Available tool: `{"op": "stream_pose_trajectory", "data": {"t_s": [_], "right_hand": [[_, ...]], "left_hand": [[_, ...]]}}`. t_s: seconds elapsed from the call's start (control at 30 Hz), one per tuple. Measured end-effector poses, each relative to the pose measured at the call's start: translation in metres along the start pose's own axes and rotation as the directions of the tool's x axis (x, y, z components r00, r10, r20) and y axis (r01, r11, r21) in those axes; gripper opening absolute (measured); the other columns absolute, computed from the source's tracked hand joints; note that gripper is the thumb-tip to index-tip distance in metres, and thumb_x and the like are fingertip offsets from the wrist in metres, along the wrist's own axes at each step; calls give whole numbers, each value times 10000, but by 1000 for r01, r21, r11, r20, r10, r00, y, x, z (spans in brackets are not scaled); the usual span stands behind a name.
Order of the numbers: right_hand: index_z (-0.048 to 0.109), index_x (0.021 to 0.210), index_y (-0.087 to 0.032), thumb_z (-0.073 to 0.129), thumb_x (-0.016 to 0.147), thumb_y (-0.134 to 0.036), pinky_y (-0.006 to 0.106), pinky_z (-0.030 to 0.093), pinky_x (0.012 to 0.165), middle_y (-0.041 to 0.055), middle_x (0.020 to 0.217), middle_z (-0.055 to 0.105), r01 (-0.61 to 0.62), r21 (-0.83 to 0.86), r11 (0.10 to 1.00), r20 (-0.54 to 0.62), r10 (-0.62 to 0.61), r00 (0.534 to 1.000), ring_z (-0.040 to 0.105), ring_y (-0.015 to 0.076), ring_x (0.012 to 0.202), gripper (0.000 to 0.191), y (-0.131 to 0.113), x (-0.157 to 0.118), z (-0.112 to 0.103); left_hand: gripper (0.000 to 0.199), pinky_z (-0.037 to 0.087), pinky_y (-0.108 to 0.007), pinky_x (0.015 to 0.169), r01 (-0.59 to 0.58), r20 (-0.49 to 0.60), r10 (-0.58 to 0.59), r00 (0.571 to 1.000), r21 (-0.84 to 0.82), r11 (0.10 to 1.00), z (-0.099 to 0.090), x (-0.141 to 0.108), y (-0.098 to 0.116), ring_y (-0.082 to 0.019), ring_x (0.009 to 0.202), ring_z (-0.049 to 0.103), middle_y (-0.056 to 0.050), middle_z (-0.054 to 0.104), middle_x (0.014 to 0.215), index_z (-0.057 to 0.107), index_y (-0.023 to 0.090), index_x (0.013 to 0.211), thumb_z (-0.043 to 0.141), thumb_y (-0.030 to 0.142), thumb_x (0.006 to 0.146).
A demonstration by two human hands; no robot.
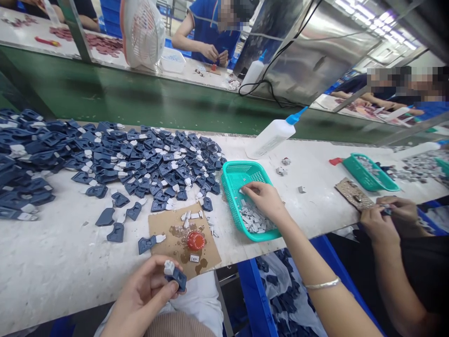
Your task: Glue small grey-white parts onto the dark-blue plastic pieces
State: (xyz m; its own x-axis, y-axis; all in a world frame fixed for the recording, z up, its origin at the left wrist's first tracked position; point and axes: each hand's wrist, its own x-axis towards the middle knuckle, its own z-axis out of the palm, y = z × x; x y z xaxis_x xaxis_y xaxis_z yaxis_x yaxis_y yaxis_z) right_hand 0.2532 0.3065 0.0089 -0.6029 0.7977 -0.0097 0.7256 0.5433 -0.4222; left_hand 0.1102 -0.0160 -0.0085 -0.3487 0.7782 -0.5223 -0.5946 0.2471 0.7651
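Observation:
My left hand (150,292) holds a dark blue part (180,279) with a light grey piece on its end, above the table's front edge. My right hand (261,199) reaches over a green basket (229,201) of small grey pieces (254,219). Its thumb and fingers are pinched together near a small pale piece; the grip is too small to make out. Between my hands lies a cardboard sheet (161,224) with a red cap (195,240), small grey pieces and wet stains. A blue part (147,244) rests on its left edge.
A large pile of blue parts (157,159) covers the table's left. Behind the basket leans a white bottle (271,138) with a blue nozzle. A co-worker's hands (384,217) are at the right, near another green basket (372,173). Blue crates (257,295) stand below the table.

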Motion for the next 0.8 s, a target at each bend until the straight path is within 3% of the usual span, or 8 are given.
{"op": "stream_pose_trajectory", "data": {"t_s": [0.23,0.5,0.67,0.8], "right_hand": [[687,927,-173,539,858,-340,323,521,701,77,871,729,62,-46,997,-5,-63,998,671,218,790,233,-3,-7,-5],[681,824,-182,558,833,-270,395,514,771,95,852,699,151,-131,980,-4,-153,988,656,255,806,152,-9,-9,-5],[658,879,-203,539,890,-298,364,527,754,82,863,698,237,-79,968,-121,-245,962,664,237,814,153,-50,-49,-12],[635,914,-228,528,916,-237,330,533,759,76,918,684,411,48,910,36,-413,910,656,214,878,108,-95,-91,-6]], "left_hand": [[271,520,-254,670,19,-14,-19,1000,22,1000,-1,0,4,-197,754,657,-52,671,936,635,210,862,726,430,732],[230,510,-242,683,-24,-11,24,1000,3,1000,-4,1,-1,-177,754,642,-43,677,893,646,215,882,718,387,747],[192,519,-244,718,-75,4,75,997,-17,997,-5,2,-2,-166,775,634,-40,667,932,659,210,905,704,338,769],[162,527,-247,743,-77,38,77,996,-12,997,-7,3,-3,-176,828,649,-39,677,963,658,220,915,691,319,791]]}}
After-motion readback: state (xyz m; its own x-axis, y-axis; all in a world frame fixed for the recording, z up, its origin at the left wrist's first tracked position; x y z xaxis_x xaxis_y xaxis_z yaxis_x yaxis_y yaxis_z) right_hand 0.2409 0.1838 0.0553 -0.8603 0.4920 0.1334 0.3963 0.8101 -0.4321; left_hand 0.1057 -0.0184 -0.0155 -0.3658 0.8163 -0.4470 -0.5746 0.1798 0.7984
